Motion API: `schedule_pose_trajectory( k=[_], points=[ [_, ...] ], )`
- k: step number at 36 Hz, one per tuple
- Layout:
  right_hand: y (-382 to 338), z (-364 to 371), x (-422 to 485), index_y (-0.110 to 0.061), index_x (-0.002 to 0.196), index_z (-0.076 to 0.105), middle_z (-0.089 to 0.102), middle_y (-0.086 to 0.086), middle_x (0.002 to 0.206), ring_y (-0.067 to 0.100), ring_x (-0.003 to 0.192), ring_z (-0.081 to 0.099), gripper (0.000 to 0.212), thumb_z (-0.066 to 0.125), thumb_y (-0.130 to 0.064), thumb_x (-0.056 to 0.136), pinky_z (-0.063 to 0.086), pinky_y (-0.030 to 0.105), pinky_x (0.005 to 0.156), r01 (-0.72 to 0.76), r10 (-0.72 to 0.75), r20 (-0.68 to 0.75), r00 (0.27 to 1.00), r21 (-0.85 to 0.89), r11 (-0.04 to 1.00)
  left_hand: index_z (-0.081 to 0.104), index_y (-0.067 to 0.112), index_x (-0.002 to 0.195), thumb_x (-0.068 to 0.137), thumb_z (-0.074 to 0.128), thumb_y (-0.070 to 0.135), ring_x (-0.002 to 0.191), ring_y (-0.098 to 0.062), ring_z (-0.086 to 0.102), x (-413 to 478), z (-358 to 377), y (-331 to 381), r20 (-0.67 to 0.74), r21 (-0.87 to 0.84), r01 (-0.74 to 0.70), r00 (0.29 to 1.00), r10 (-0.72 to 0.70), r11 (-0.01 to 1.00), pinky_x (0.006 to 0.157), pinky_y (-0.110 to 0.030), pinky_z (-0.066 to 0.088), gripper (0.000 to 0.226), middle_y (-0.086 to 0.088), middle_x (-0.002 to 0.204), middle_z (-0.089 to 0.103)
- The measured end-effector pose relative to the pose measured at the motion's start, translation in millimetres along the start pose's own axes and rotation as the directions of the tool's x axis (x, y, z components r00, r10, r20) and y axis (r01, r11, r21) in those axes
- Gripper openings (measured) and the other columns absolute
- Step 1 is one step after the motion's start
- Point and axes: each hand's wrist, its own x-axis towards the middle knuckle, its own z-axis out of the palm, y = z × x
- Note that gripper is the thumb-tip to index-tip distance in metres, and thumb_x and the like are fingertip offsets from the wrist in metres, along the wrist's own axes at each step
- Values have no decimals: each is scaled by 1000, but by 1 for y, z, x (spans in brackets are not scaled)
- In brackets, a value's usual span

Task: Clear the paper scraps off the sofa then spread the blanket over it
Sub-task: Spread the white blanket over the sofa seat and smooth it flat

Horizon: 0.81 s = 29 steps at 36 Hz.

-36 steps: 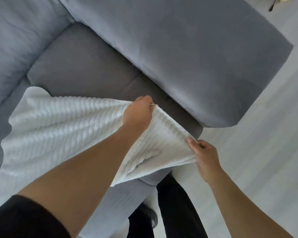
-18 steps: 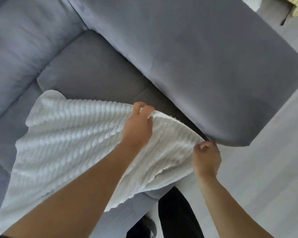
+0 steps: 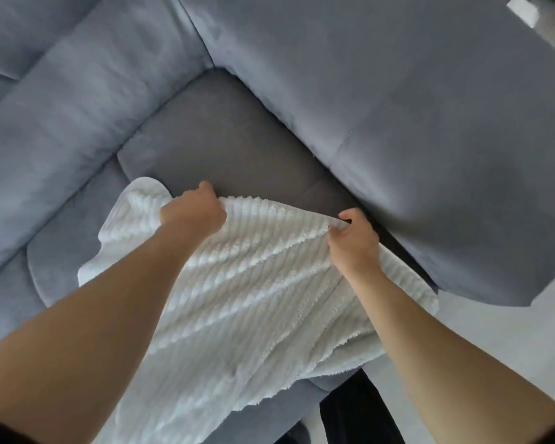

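A white ribbed fleece blanket (image 3: 257, 302) lies partly over the seat of a grey-blue sofa (image 3: 231, 145), draping off the front edge. My left hand (image 3: 193, 213) grips the blanket's far edge near its middle. My right hand (image 3: 353, 241) pinches the same edge close to the sofa's armrest (image 3: 430, 123). The fabric is pulled taut between both hands. No paper scraps show on the bare seat cushion.
The back cushions (image 3: 61, 107) rise at the left. A wide armrest runs along the right of the seat. Pale floor (image 3: 510, 331) lies at the right, and my dark trouser leg (image 3: 359, 411) stands by the sofa front.
Both hands have carried the blanket's edge farther onto the seat. My right hand moved up from the front corner to beside the armrest. The blanket covers more of the cushion.
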Motion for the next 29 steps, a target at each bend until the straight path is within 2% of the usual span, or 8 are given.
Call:
schedule_pose_trajectory(
  k=[6,11,14,16,20,22,25,29],
  points=[
    [8,2,4,-19,96,56,69,7,85,25,75,66,11,46,-18,101,57,43,65,-24,24,-13,1000,-17,1000,33,13,143,90,36,29,104,-31,65,8,-9,-3,121,17,159,980,-160,987,77,-42,40,56,-6,111,69],
    [10,2,9,-23,89,53,68,5,82,22,70,65,14,46,-19,100,57,41,59,-45,45,-20,999,3,999,65,10,90,84,61,28,48,-15,63,25,-35,-13,431,43,98,896,-107,994,50,-23,49,19,-3,68,69],
    [14,2,6,-24,91,52,67,3,80,22,72,65,13,45,-21,102,57,42,60,-37,37,-14,999,-4,999,69,13,94,80,69,28,41,-17,51,24,-41,-15,605,10,68,794,-60,998,44,-21,36,20,-2,54,63],
    [15,3,3,-24,96,52,68,2,80,22,76,65,11,44,-21,103,56,41,63,-13,13,-15,1000,-16,1000,70,17,106,86,67,21,48,-19,51,20,-39,-14,699,-242,125,710,84,962,48,-26,36,21,-7,58,61],
    [14,1,0,-23,102,52,68,3,87,25,86,63,10,42,-23,105,54,41,70,-4,4,6,1000,-38,999,75,18,96,85,68,31,50,-20,51,8,-42,-2,717,-516,168,621,316,840,49,-26,40,19,-15,67,56],
    [11,-1,1,-22,101,52,68,3,86,24,85,64,11,42,-23,105,55,42,70,-6,6,12,1000,-50,999,73,19,103,92,62,43,50,-21,56,6,-42,6,707,-474,123,643,294,872,56,-29,39,28,-14,66,62],
    [8,-2,3,-20,100,52,67,4,84,24,80,64,11,43,-22,105,56,44,68,-8,9,10,1000,-52,999,63,28,113,104,51,33,49,-18,61,-1,-34,21,635,-424,-6,711,302,906,52,-27,34,16,-7,62,69],
    [9,-2,1,-20,100,53,67,4,85,25,80,65,11,43,-22,105,58,46,68,-13,14,11,1000,-30,999,65,23,101,95,64,32,53,-16,65,-5,-29,28,663,-333,-128,673,328,934,49,-25,37,10,0,61,68]
  ],
)
